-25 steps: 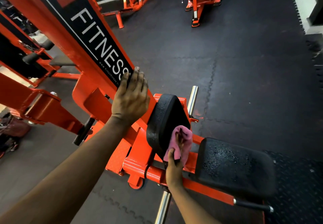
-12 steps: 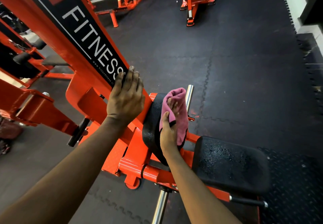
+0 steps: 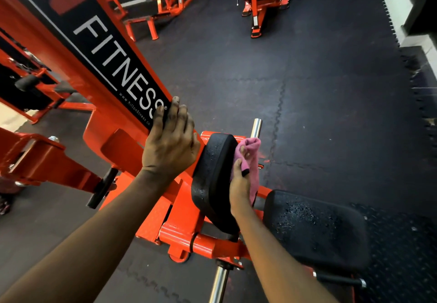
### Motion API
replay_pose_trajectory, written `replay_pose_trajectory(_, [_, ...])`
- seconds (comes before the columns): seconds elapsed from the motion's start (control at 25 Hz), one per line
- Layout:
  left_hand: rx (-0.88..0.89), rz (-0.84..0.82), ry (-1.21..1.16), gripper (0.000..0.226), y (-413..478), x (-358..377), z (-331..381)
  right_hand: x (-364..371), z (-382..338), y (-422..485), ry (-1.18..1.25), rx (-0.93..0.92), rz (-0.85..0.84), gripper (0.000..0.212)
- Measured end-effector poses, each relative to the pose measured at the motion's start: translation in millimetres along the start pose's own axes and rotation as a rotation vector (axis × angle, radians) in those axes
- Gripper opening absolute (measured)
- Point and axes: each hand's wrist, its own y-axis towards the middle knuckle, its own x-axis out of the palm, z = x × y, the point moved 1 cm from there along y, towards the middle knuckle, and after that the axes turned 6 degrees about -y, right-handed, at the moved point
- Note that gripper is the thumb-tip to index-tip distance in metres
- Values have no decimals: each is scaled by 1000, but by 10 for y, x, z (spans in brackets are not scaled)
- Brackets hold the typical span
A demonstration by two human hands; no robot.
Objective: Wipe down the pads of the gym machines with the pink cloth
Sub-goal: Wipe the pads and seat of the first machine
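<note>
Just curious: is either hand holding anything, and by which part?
The right hand grips the cloth near its middle, pressed to the pad. The left hand holds nothing; it rests on the frame.

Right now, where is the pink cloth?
Head view, just right of centre: the right hand holds the pink cloth against the upright black pad, on the side facing the seat pad, just below the chrome peg.

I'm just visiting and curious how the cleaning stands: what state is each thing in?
pink cloth: bunched, pressed against the upright pad
upright pad: droplets speckle its edge
seat pad: covered in droplets, untouched
right hand: grips the pink cloth
left hand: flat on the orange frame, fingers straight
</note>
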Motion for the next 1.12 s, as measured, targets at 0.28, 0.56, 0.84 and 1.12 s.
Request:
replay_pose_trajectory(0.28, [-12,133,-17,41,-17,81,18,24,186,267,40,-66,6,70])
replay_pose_trajectory(0.56, [-3,184,-6,39,-35,120,39,-58,915,1164,-2,107,-28,94])
replay_pose_trajectory(0.84, [-17,167,-24,40,-39,112,39,-130,2240,824,231,301,-37,85])
replay_pose_trajectory(1.12, [-18,161,-23,41,-38,104,47,-67,1964,1235,437,306,-109,102])
